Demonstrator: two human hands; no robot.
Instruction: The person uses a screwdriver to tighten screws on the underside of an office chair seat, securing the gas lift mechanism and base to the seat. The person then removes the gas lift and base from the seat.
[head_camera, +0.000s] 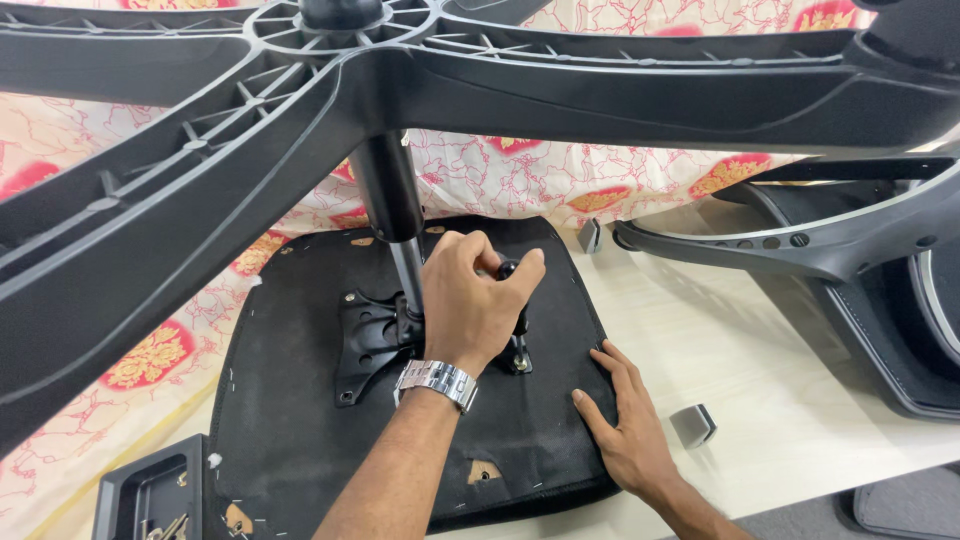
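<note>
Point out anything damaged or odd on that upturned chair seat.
The black fabric underside of the seat is torn: ragged holes near its front edge and front left corner expose tan wood. The left hand grips a black lever; the right hand lies flat.

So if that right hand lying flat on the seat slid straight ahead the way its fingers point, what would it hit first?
Probably the black lever knob on the metal plate. The right hand points up-left across the seat underside toward it, though depth is hard to judge.
</note>
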